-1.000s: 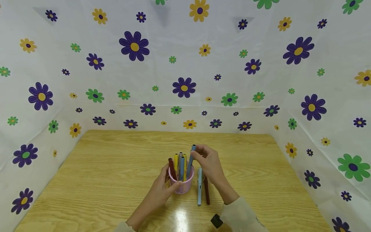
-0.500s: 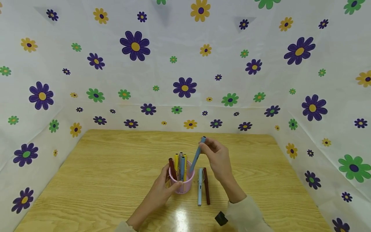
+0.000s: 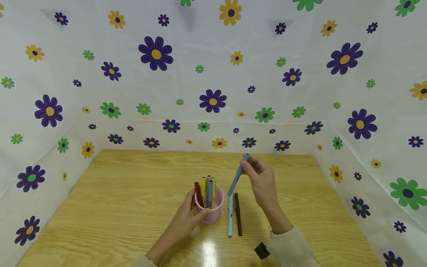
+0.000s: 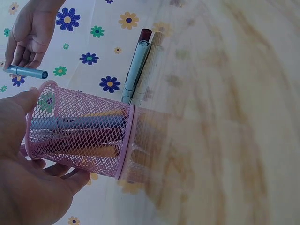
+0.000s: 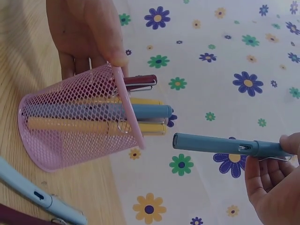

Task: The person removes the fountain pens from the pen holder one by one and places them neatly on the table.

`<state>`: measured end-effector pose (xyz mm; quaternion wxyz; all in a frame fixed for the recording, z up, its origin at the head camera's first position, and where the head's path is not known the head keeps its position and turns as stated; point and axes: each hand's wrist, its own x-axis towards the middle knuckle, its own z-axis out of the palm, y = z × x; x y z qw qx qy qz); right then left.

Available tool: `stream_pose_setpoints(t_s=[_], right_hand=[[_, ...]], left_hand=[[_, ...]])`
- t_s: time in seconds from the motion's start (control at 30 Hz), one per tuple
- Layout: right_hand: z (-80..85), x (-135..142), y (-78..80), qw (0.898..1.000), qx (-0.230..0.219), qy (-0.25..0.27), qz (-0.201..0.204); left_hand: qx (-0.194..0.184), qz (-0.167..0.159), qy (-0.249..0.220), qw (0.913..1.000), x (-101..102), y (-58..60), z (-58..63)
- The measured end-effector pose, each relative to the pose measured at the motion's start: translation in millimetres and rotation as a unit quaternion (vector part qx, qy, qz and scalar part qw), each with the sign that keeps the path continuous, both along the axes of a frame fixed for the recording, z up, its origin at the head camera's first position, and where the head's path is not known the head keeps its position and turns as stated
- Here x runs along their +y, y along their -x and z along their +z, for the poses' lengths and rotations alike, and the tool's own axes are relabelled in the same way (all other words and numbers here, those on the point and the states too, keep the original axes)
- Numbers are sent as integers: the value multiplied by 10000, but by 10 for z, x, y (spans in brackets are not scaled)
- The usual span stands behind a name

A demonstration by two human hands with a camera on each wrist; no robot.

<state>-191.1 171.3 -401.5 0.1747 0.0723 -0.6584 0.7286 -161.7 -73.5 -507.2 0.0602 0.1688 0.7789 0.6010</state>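
My left hand (image 3: 186, 217) grips the rim and side of a pink mesh pen cup (image 5: 79, 154) standing on the table. Inside it are several pens: a dark red pen (image 3: 198, 193), a blue pen (image 3: 209, 194) and yellow pens (image 5: 154, 127). My right hand (image 3: 263, 181) pinches another blue pen (image 5: 211, 144) near its upper, clip end, tilted in the air to the right of the cup. Its lower end overlaps the top of a light blue pen (image 3: 230, 218) in the head view. That pen lies on the table alongside a dark red pen (image 3: 238, 217).
The wooden table (image 3: 133, 185) is bounded at the back and sides by a white cloth (image 3: 186, 85) printed with flowers. A small black block (image 3: 262, 251) shows beside my right sleeve (image 3: 291, 248).
My right hand has drawn the blue pen up out of the cup and carried it to the right. The left hand stays on the cup.
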Motion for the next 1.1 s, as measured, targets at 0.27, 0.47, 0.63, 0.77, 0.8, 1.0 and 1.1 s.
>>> stream_pose_setpoints(t_s=[0.27,0.47,0.63,0.77,0.8,1.0,1.1], right_hand=[[-47,157,-41,9998,-104,-141,-78],[-85,263,-70,9995,-184,-209,-138],[-95,330,-86,9987,-300,-340,-224],[-104,381,-93,9983,-359,-372,-270],[-108,393,-96,9983,-364,-373,-274],[-136,477,-118,9982,-377,-377,-274],[-153,521,-125,9979,-411,-411,-287]], left_hand=[[3,44,32,10000,3,3,-15],[49,35,118,9999,2,8,-15],[61,45,161,9998,0,11,-20],[9,67,126,9999,2,10,-13],[-6,71,119,9999,2,9,-12],[-32,71,64,9999,2,2,-2],[-29,54,37,10000,4,4,2]])
